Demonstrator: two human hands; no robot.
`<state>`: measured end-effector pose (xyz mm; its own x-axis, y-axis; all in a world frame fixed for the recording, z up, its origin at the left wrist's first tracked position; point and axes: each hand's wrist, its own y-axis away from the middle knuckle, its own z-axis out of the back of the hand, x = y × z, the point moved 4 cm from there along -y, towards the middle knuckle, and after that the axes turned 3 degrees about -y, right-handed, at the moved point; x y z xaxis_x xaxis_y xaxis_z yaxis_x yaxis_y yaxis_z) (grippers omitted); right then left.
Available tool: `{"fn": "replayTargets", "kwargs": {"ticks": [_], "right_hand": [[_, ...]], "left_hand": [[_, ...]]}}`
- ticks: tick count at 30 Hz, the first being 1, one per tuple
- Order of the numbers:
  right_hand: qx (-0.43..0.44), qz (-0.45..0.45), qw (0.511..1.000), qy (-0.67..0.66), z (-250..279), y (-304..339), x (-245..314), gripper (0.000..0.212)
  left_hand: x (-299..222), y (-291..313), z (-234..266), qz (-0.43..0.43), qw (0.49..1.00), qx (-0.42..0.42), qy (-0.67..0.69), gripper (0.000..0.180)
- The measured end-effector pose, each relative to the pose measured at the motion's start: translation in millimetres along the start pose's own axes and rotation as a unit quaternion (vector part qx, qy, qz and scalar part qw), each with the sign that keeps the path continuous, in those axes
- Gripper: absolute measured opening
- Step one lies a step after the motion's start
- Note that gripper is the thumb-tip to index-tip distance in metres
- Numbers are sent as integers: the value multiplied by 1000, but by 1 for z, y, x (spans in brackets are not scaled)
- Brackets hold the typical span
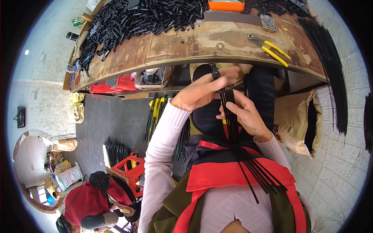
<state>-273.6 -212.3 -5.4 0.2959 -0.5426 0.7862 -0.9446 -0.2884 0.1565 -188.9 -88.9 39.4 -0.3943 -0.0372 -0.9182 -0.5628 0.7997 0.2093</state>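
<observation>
Right hand (246,113) is holding a bundle of black rods (232,122) above the lap

The right hand is closing its thumb and fingers around the bundle, which is running down from between the two hands toward the red apron (217,176). Lower down, thin black lengths are fanning out across the apron.

The left hand (200,92) is reaching across the top of the bundle, partly open, its fingers mostly stretching out toward the right. A dark tubular fitting (214,72) is sticking up right at this hand; whether the fingers are gripping it or the rod tops, I cannot tell.

Both hands are working just in front of the near edge of the wooden worktop (167,46). On it, a large pile of black fittings (147,19) is covering the far left part. Pliers with yellow handles (274,48) are lying toward the right, near a small clear container (268,23) that is holding something grainy. An orange tray (226,5) is sitting at the far side. A long bunch of black strands (330,70) is hanging over the right end.

Under the worktop, red tubs (124,82) are standing on the left. A brown paper sack (293,120) is leaning open to the right of the legs, dark material showing inside. At lower left, a co-worker in a red top (87,200) is bending beside a red plastic frame (130,167), and a round wood-framed mirror (21,149) is resting by the wall.
</observation>
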Motion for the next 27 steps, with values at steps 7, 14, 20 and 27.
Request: {"fn": "replayTargets", "kwargs": {"ticks": [7, 14, 20, 27], "right_hand": [[-13, -17, 1000, -10, -1, -3, 1, 38], [-21, -17, 1000, -11, -1, -5, 0, 38], [-19, -24, 999, -12, -4, -5, 1, 37], [-29, -25, 999, -14, -2, -4, 1, 35]], "left_hand": [[22, 5, 27, -111, 968, -194, 119, 30], [14, 6, 28, -121, 953, -278, 2, 31], [15, 11, 30, -111, 959, -259, -4, 35], [18, 10, 26, -101, 970, -219, 19, 35]]}}
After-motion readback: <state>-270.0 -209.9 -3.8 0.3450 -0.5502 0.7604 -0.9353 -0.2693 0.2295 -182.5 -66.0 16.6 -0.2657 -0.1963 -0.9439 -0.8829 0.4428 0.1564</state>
